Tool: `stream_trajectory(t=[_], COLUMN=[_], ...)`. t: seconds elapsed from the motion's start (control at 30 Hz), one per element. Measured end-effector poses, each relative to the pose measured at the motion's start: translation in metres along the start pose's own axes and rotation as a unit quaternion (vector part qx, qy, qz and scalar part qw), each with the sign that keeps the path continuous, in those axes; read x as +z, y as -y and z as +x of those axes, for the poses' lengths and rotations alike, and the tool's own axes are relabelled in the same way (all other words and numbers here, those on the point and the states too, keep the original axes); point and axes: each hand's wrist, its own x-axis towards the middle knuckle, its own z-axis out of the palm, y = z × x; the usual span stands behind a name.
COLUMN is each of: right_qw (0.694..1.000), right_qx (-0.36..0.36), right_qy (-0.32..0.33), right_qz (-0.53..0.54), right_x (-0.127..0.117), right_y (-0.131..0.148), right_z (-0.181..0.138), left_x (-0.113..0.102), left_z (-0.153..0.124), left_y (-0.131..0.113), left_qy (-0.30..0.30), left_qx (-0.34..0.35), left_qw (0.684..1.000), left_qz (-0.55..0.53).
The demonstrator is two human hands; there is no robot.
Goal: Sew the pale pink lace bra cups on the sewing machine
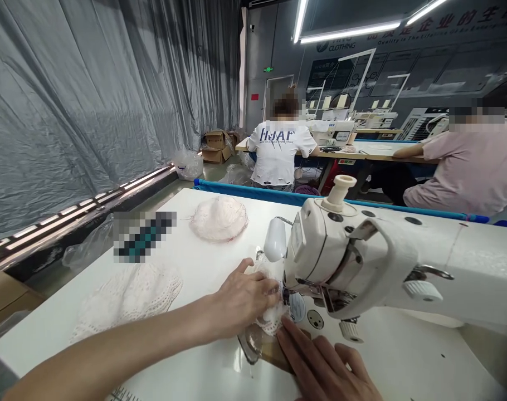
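Note:
A small piece of white lace fabric (271, 324) with a scalloped, eyelet edge lies under the needle area of a white sewing machine (320, 250). My left hand (243, 298) reaches over it from the left, fingers bent and closed on the cloth close to the presser foot. Its palm hides part of the fabric. Below, my right hand (320, 362) is laid flat, fingers stretched out, with the fingertips at the fabric's near right edge. The needle tip is hidden behind the left fingers and machine head.
On the white table (207, 273) lie a round stack of pale lace pieces (219, 218) and a larger lace piece (132, 292). A blurred dark item (145, 236) sits at the left edge. Two people (281, 145) sit beyond the blue bar (253, 192).

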Motion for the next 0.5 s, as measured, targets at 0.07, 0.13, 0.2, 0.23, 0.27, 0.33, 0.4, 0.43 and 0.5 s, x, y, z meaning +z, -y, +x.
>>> stream_trajectory(t=[0.07, 0.13, 0.2, 0.23, 0.27, 0.33, 0.4, 0.43, 0.5], right_qw=[1.0, 1.0, 1.0, 1.0, 0.999, 0.998, 0.997, 0.997, 0.997], right_qx=[-0.001, 0.001, 0.006, 0.01, 0.015, 0.025, 0.033, 0.034, 0.032], right_qy=[0.0, -0.001, -0.005, -0.011, -0.018, -0.035, -0.045, -0.046, -0.038], right_qz=[-0.005, -0.004, 0.006, 0.013, 0.023, 0.041, 0.055, 0.06, 0.065], right_x=[0.0, -0.001, -0.003, -0.004, -0.005, -0.008, -0.009, -0.009, -0.009], right_y=[-0.001, -0.001, 0.0, 0.0, 0.0, 0.0, 0.0, 0.0, -0.001], right_z=[0.0, 0.0, 0.002, 0.004, 0.005, 0.007, 0.007, 0.006, 0.003], left_x=[-0.002, -0.004, -0.006, -0.007, -0.008, -0.007, -0.005, -0.004, 0.0], left_z=[0.0, -0.001, -0.004, -0.006, -0.009, -0.013, -0.017, -0.018, -0.019], left_y=[-0.001, -0.007, -0.015, -0.021, -0.026, -0.035, -0.042, -0.044, -0.047], left_qy=[-0.003, -0.005, -0.016, -0.023, -0.032, -0.044, -0.06, -0.074, -0.104], left_qx=[-0.002, -0.011, -0.019, -0.017, -0.012, 0.0, 0.006, 0.005, 0.006], left_qw=[1.0, 1.0, 1.0, 1.0, 0.999, 0.999, 0.998, 0.997, 0.994], left_qz=[-0.015, -0.012, -0.005, -0.004, -0.006, -0.005, 0.006, 0.015, 0.027])
